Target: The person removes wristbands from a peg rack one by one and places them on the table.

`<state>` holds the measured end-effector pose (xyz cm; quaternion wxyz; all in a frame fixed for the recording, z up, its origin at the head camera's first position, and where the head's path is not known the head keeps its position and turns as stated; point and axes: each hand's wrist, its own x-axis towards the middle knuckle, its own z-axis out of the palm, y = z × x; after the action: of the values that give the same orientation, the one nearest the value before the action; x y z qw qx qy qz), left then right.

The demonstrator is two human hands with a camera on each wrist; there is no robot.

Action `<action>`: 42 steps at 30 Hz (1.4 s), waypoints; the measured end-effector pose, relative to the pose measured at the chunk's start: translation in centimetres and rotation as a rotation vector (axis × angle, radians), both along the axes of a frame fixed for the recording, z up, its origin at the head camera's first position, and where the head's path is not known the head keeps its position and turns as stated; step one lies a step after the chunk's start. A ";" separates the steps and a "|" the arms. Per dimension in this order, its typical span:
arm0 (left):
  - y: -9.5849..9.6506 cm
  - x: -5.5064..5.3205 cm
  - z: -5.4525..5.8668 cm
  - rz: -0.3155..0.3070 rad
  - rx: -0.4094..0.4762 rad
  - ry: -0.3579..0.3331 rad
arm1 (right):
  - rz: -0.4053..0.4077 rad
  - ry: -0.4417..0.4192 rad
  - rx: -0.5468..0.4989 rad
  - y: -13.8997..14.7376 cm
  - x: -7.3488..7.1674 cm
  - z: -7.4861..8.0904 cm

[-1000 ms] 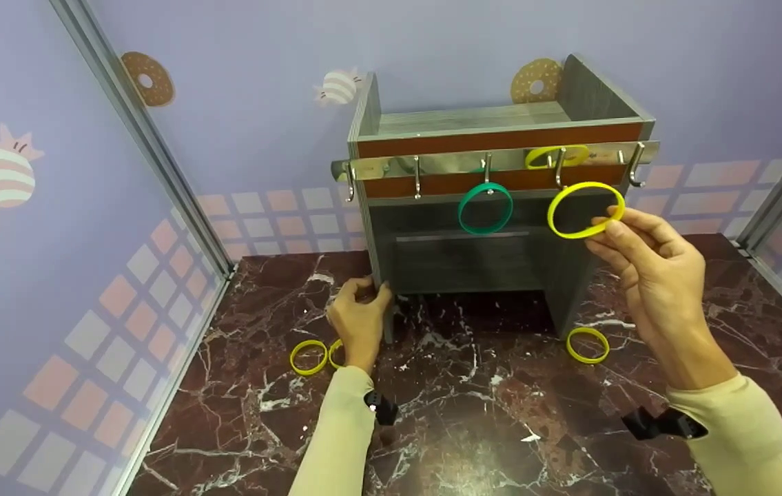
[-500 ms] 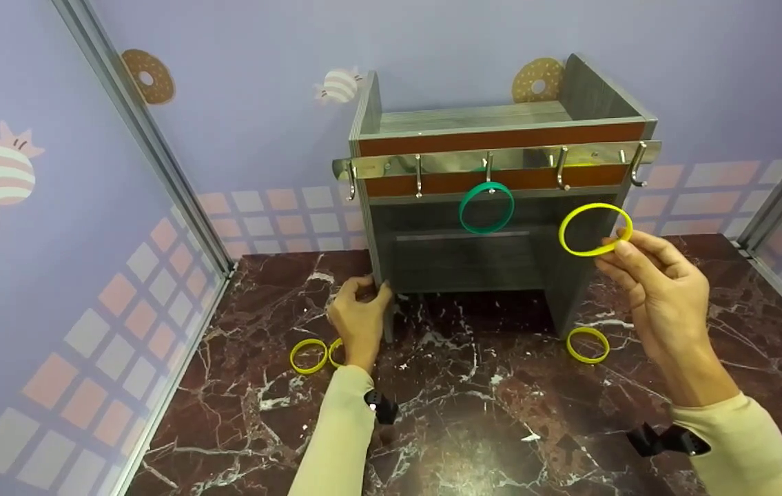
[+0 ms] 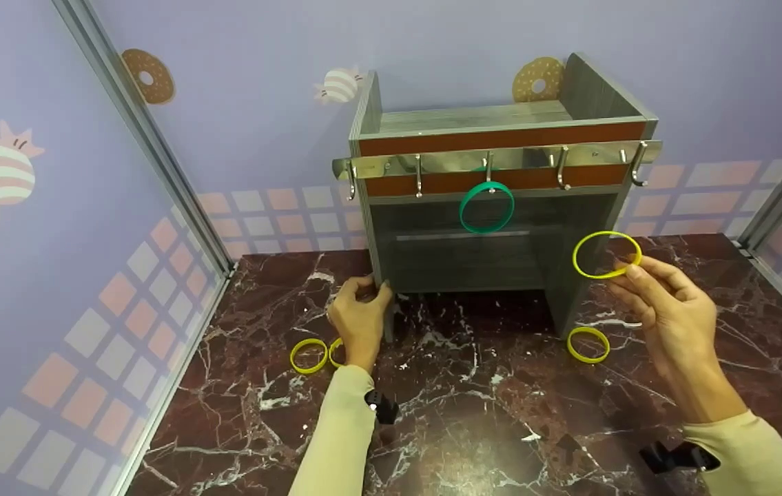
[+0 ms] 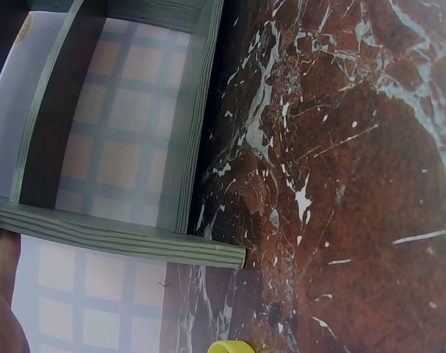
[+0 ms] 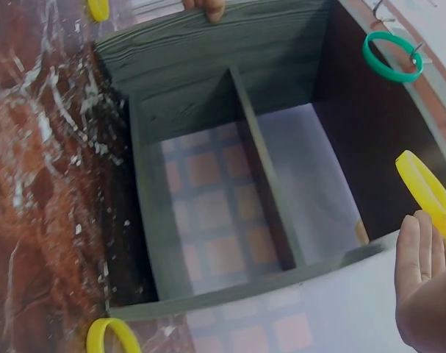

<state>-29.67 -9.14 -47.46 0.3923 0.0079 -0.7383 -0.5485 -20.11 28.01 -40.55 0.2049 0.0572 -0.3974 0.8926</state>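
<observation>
My right hand (image 3: 680,327) pinches a yellow wristband (image 3: 597,277) between thumb and fingers, in front of the right side of a small grey wooden shelf (image 3: 470,265). The band is apart from the hooks. My left hand (image 3: 359,320) grips the shelf's left side panel low down; its fingertips (image 5: 211,9) lie over the panel's edge in the right wrist view. A green wristband (image 3: 487,231) hangs from the middle hook of the metal hook rail (image 3: 453,162) across the shelf's front. The hooks on either side of it hold nothing.
On the dark red marble tabletop (image 3: 459,427), one yellow wristband (image 3: 309,373) lies left of the shelf beside another (image 3: 331,353), partly hidden by my left hand. A further yellow band (image 3: 588,362) lies by the shelf's right foot. Patterned walls (image 3: 260,138) enclose the table.
My right hand has drawn the yellow wristband down and slightly right, away from the hook rail. My left hand and the green band have stayed put.
</observation>
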 end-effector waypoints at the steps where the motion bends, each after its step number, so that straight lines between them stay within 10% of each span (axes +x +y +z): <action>1: 0.0 0.0 0.0 -0.003 0.002 0.000 | 0.001 -0.009 -0.005 0.2 0.0 -0.2; 42: 0.1 -0.1 -0.1 0.015 -0.013 0.019 | -0.014 -0.318 0.072 9.0 0.5 -10.7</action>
<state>-29.79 -9.06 -47.55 0.4036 0.0058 -0.7379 -0.5409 -19.62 36.96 -51.22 0.1434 -0.0804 -0.4572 0.8741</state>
